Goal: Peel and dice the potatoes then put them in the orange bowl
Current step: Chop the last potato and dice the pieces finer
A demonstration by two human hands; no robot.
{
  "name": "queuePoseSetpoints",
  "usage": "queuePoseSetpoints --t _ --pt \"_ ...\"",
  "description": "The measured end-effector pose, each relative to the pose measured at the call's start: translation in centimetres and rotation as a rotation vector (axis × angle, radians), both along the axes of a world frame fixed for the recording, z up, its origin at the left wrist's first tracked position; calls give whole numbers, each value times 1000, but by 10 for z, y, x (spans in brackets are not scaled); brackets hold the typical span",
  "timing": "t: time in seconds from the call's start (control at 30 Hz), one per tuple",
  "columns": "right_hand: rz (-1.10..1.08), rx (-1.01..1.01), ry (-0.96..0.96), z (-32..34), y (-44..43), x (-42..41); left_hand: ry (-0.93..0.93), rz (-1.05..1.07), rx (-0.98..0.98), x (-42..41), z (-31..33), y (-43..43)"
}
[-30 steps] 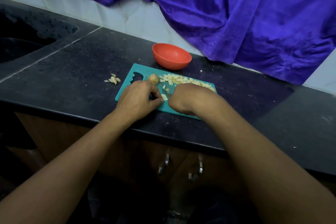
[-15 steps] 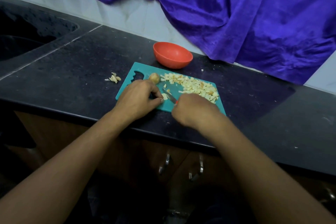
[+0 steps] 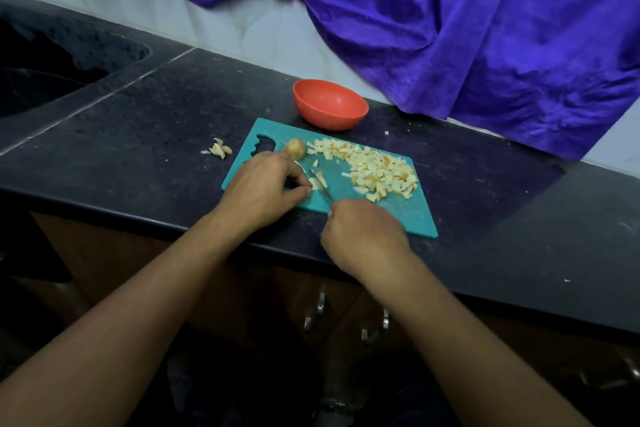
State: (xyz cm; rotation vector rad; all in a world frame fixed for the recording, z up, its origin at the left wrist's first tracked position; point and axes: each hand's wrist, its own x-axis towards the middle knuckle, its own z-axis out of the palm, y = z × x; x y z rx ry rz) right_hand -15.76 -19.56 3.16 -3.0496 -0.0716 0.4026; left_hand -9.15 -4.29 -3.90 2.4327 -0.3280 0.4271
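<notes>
Nearest the camera, below the bench edge, two curved metal cabinet handles (image 3: pixel 320 310) gleam against dark brown doors. Two bare forearms reach in from the near corners.

The right hand (image 3: pixel 363 236) is clenched round the handle of a small knife (image 3: pixel 322 189), and only a red tip of that handle shows past the knuckles. The thin steel blade runs from near right to far left, its point aimed at the left hand. The left hand (image 3: pixel 266 187) sits knuckles up, its fingertips pinching a pale potato piece (image 3: pixel 314 184) down on the board right beside the blade.

Both hands work over a flat teal plastic cutting board (image 3: pixel 412 215), a rounded rectangle with a wavy cut-out grip at its far left end. It lies askew, long axis from far left to near right, with its near right corner close to the bench edge.

Along its far half, on the same axis, spreads a loose band of diced potato (image 3: pixel 377 172): small irregular cream bits flecked with orange-brown. At the band's far left end, just beyond the left hand, sits a small round tan potato (image 3: pixel 295 148).

Left of the board a little heap of pale curled peelings (image 3: pixel 219 150) lies on the bench (image 3: pixel 138 121), which is black speckled stone dotted with crumbs. Just past the board's far edge stands the orange bowl (image 3: pixel 330 104), smooth, round and upright.

At far left a dark sink (image 3: pixel 41 80) is sunk into the bench. Behind everything, a creased, glossy purple cloth (image 3: pixel 450 28) hangs over the white tiled wall (image 3: pixel 242 28)
</notes>
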Motion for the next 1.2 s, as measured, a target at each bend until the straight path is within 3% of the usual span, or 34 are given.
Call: queuePoseSetpoints --t 0.23,0.37,0.53,0.73,0.97,1.13,1.2 --pt "88 -111 31 43 22 32 7 -28 14 -3 3 1" --pt "48 -87 40 15 22 19 -4 -10 0 -3 2 2" --pt "35 -32 -95 -17 1 -12 -2 10 -29 -3 2 2" --pt "-29 211 -79 -18 -37 13 -5 29 -4 -6 4 -1" --pt "-140 452 -139 -26 -62 22 -45 -2 195 6 6 -24" --pt "-174 526 -152 -28 -66 23 -49 -61 300 18 9 -54" --pt "-175 529 -157 -28 -67 22 -58 -76 242 18 8 -55"
